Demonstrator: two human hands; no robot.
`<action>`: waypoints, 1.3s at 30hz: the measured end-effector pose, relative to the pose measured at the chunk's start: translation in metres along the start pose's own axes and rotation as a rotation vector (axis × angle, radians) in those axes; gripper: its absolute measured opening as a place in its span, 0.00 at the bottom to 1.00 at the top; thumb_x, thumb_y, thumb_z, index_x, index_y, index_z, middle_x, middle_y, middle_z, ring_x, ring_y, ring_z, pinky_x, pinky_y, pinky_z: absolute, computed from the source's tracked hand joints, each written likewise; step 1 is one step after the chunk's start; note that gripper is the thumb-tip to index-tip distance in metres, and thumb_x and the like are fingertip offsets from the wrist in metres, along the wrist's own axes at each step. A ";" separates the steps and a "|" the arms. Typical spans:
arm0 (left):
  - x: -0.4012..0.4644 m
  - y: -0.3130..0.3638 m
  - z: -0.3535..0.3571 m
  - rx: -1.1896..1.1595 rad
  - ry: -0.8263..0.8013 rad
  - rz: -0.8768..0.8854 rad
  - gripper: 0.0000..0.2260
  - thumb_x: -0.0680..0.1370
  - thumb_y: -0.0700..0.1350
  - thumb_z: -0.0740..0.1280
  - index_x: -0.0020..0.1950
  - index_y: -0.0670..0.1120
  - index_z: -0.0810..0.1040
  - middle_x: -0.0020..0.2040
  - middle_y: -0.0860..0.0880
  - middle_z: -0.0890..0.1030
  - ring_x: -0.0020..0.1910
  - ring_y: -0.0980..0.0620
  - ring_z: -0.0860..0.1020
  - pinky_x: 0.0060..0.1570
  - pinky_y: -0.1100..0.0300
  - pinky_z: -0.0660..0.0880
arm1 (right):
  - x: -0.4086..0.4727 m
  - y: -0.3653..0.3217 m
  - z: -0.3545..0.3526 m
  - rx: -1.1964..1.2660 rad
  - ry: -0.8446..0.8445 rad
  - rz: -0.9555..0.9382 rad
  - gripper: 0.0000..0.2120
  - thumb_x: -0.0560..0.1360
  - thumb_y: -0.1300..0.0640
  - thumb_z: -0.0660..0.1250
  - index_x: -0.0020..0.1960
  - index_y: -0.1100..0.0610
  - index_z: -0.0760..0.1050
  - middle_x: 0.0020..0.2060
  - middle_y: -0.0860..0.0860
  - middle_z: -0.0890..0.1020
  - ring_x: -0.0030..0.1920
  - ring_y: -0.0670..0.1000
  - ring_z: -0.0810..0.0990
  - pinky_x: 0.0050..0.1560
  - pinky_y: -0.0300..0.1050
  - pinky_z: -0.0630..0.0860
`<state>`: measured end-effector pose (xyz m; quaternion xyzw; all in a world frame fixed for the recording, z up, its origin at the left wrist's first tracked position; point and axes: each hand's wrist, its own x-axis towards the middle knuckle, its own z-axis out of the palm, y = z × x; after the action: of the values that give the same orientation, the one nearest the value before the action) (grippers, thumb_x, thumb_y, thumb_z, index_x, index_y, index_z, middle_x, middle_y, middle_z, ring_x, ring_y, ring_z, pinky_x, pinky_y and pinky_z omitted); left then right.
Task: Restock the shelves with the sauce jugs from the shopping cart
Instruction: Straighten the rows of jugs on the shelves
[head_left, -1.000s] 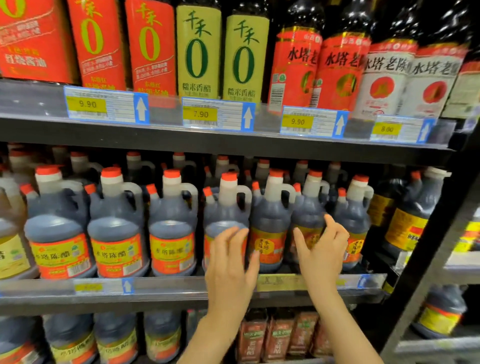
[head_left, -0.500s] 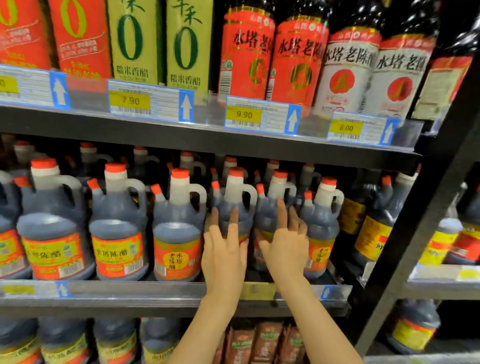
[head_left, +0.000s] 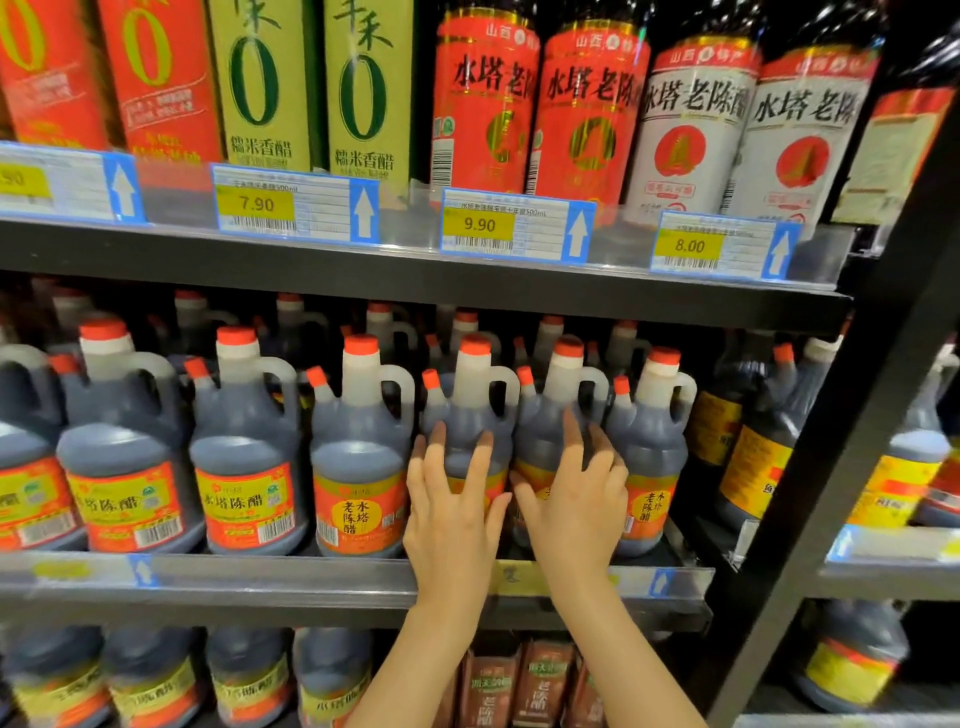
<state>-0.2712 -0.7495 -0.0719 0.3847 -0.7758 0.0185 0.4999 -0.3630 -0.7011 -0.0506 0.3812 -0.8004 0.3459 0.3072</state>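
On the middle shelf (head_left: 311, 577) in front of me I count seven sauce jugs across the front row, each with a red cap and a side handle, though the leftmost is cut by the frame edge. More stand behind them, too dim and crowded for me to count. My left hand (head_left: 451, 512) lies flat on the fifth jug (head_left: 475, 410) from the left, fingers (head_left: 480, 460) straight and spread apart, palm over its label, gripping nothing. My right hand (head_left: 576, 506) rests the same way on the sixth jug (head_left: 550, 421), fingers (head_left: 571, 441) extended and slightly fanned against its dark body, not curled round it. The two hands sit just beside each other, thumbs nearly touching. The seventh jug (head_left: 655, 447) stands just right of my right hand, and the fourth jug (head_left: 358, 457) just left of my left.

On the upper shelf (head_left: 415, 275) I see two red cartons, two green cartons (head_left: 311, 88), two red-labelled bottles (head_left: 540, 109) and two white-labelled bottles (head_left: 748, 130), with one more at the far right that is partly hidden. Four price tags hang on that shelf edge; the three I can read say 7.90 (head_left: 254, 203), 9.90 (head_left: 479, 225) and 8.00 (head_left: 689, 246). Below, four jugs show on the bottom shelf beside a few brown packs (head_left: 519, 680).
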 end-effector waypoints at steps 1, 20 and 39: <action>0.000 0.000 0.000 0.001 -0.007 0.001 0.32 0.67 0.51 0.75 0.68 0.52 0.66 0.68 0.41 0.64 0.64 0.40 0.66 0.30 0.51 0.80 | -0.002 0.000 0.001 -0.014 -0.003 -0.008 0.45 0.57 0.48 0.80 0.69 0.56 0.63 0.58 0.64 0.77 0.53 0.64 0.79 0.46 0.53 0.79; 0.001 -0.018 -0.014 -0.115 -0.030 0.108 0.32 0.66 0.48 0.76 0.67 0.52 0.66 0.67 0.42 0.64 0.63 0.42 0.66 0.24 0.53 0.78 | -0.015 0.005 -0.011 0.077 -0.012 -0.021 0.39 0.61 0.50 0.79 0.67 0.47 0.65 0.62 0.63 0.74 0.55 0.65 0.75 0.30 0.50 0.77; 0.001 -0.018 -0.018 -0.084 -0.051 0.103 0.33 0.65 0.47 0.77 0.67 0.51 0.67 0.66 0.37 0.70 0.61 0.38 0.69 0.23 0.52 0.78 | -0.017 -0.001 -0.019 0.076 -0.021 -0.012 0.38 0.59 0.50 0.80 0.65 0.48 0.67 0.59 0.64 0.75 0.52 0.65 0.76 0.31 0.50 0.78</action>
<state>-0.2467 -0.7558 -0.0685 0.3233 -0.8070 0.0018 0.4941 -0.3484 -0.6798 -0.0524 0.4009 -0.7875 0.3702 0.2864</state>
